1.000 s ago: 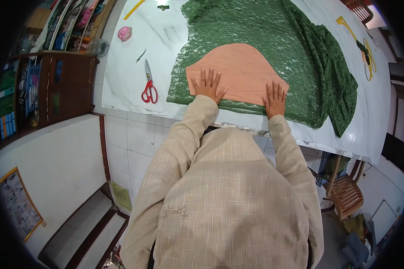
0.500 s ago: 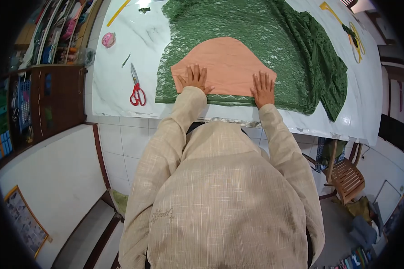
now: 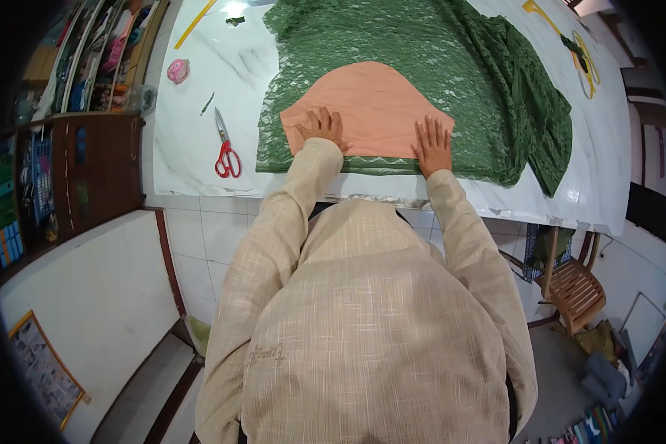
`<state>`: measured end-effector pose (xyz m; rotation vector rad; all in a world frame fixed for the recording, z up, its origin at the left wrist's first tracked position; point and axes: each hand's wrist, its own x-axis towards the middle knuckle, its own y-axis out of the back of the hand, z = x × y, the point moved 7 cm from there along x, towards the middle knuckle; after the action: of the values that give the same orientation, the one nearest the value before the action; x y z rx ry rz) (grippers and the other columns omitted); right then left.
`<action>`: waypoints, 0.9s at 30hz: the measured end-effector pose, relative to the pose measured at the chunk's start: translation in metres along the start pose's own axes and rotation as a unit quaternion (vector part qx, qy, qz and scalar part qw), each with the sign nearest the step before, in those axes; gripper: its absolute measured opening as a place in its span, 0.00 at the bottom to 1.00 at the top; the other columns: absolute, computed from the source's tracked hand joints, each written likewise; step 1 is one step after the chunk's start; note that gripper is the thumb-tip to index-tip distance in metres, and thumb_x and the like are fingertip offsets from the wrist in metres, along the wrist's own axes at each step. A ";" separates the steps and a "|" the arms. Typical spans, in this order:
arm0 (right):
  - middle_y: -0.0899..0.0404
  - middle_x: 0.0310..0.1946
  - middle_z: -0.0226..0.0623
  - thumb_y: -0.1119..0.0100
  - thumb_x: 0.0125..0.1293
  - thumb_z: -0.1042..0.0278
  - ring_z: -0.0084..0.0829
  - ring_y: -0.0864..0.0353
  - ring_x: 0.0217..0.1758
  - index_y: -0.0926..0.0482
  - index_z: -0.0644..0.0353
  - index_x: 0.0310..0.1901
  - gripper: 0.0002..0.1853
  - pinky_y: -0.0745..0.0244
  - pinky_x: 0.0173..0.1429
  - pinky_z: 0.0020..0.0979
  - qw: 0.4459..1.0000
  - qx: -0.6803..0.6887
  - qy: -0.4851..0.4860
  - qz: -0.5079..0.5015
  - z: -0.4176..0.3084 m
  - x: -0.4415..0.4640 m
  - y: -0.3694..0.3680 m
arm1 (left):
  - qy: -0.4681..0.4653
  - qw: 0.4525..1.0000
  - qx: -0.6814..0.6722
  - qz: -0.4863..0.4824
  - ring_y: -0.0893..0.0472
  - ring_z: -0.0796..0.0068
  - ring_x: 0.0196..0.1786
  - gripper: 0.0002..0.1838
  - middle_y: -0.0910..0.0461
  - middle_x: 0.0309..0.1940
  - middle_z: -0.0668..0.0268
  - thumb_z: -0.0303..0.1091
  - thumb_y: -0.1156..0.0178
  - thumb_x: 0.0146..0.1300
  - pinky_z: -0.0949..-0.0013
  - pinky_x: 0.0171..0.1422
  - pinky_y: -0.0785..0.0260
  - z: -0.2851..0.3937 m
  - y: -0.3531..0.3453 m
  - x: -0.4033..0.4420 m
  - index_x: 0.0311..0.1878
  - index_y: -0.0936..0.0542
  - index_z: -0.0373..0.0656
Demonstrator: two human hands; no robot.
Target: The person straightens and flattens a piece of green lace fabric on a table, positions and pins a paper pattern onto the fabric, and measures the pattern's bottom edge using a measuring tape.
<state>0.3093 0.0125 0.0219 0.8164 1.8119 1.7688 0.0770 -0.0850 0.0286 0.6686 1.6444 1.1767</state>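
A peach fabric piece with a curved top (image 3: 374,100) lies flat on green lace fabric (image 3: 325,37). On its lower left part rests my left hand (image 3: 323,129), fingers apart and slightly bent, palm down. My right hand (image 3: 434,144) presses flat at the piece's lower right corner, fingers stretched out. Neither hand grips anything. Below the peach piece, a strip of the lace with a pale edge runs between the hands. To the left of the fabric, red-handled scissors (image 3: 226,152) lie on the white table.
The white marbled table (image 3: 192,140) also bears a pink round object (image 3: 177,71), a yellow ruler (image 3: 195,24) and a yellow measuring tape (image 3: 586,66). Bunched lace (image 3: 544,111) hangs near the right edge. A wooden chair (image 3: 573,285) stands at the lower right, and shelves (image 3: 89,66) at the left.
The fingers of my left hand have bent a little more on the peach fabric. My right hand stays nearly in place, and the view has shifted slightly.
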 end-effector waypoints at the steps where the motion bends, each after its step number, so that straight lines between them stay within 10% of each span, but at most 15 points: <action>1: 0.61 0.71 0.33 0.67 0.67 0.49 0.38 0.65 0.74 0.52 0.46 0.69 0.30 0.69 0.72 0.46 1.000 -0.003 0.000 -0.001 0.001 -0.001 0.001 | -0.001 1.000 0.004 -0.006 0.53 0.43 0.66 0.42 0.55 0.66 0.52 0.59 0.49 0.56 0.28 0.57 0.52 0.001 0.001 0.000 0.68 0.51 0.49; 19: 0.46 0.66 0.45 0.58 0.62 0.63 0.46 0.53 0.71 0.35 0.63 0.58 0.23 0.58 0.68 0.49 0.998 0.001 -0.049 0.039 -0.040 0.007 0.000 | -0.002 0.998 0.043 -0.044 0.49 0.46 0.65 0.39 0.54 0.66 0.55 0.62 0.50 0.56 0.33 0.52 0.44 0.006 0.017 0.000 0.68 0.54 0.71; 27: 0.56 0.70 0.40 0.57 0.63 0.59 0.44 0.62 0.73 0.44 0.55 0.65 0.29 0.64 0.70 0.50 0.989 0.141 -0.040 0.021 -0.091 0.008 -0.004 | 0.001 0.997 0.057 -0.044 0.48 0.47 0.65 0.39 0.53 0.67 0.57 0.63 0.50 0.55 0.33 0.52 0.44 0.005 0.014 0.001 0.68 0.54 0.72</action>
<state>0.2389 -0.0467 0.0236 1.0246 2.0322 1.5004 0.0799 -0.0768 0.0406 0.6586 1.7357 1.0269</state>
